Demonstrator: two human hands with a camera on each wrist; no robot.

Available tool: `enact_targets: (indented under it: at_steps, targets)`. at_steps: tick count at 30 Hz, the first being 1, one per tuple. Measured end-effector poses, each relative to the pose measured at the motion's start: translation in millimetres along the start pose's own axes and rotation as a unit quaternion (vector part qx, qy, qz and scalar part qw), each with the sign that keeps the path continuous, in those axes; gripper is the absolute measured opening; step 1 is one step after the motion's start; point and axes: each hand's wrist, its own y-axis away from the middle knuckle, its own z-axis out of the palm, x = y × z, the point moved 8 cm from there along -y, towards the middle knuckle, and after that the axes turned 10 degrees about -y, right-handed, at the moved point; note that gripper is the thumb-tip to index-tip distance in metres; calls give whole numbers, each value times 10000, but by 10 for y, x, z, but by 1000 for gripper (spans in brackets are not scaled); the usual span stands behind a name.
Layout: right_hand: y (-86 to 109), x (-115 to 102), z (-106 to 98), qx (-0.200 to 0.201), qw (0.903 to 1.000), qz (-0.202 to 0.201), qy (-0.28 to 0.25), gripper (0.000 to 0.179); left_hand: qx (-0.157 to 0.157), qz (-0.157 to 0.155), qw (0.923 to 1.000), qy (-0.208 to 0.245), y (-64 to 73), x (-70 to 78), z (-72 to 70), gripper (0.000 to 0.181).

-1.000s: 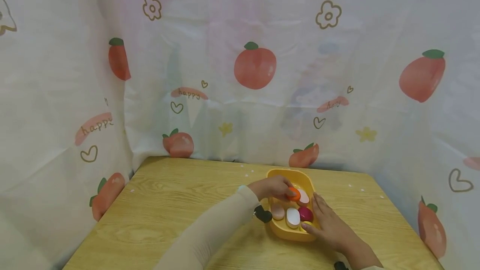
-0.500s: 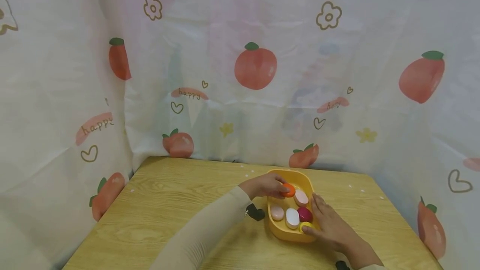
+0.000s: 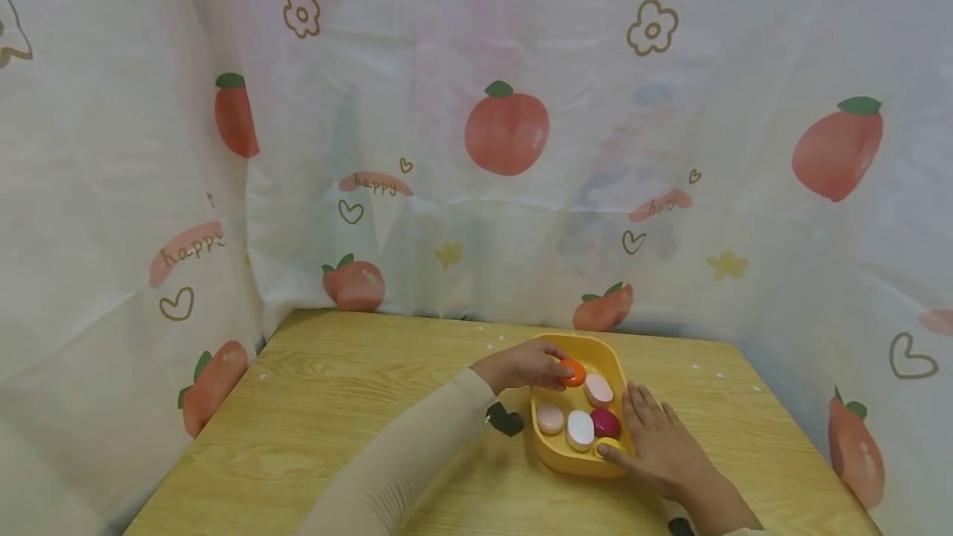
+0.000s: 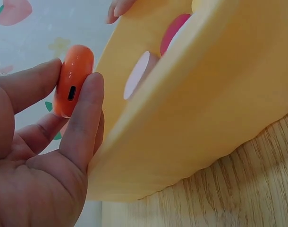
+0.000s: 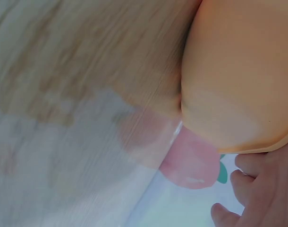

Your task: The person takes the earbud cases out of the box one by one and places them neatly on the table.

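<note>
Your left hand (image 3: 525, 364) pinches an orange object (image 3: 572, 373) above the tray (image 3: 569, 461); your right hand (image 3: 659, 443), straight-fingered, touches its rim.

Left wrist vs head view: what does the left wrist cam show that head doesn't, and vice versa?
Only left wrist: the dark slot in the orange piece's edge.

Only head: the sleeve on the left arm, and a second pale pink piece; left wrist shows just one.

Both: the left hand pinching the orange piece, the tub, the magenta piece, the table and the printed backdrop.
</note>
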Motion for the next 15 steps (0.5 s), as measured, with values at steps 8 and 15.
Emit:
enact_targets:
  at_steps: [8,15]
  targets:
    - [-16,-26,42,-58,10000,-20,-74,96,189,-47,9998,82,101,-12,-63,24]
    - [-12,-13,14,8,9999,-149,-76,96,145,183,9997,-49,226,69,-175,30]
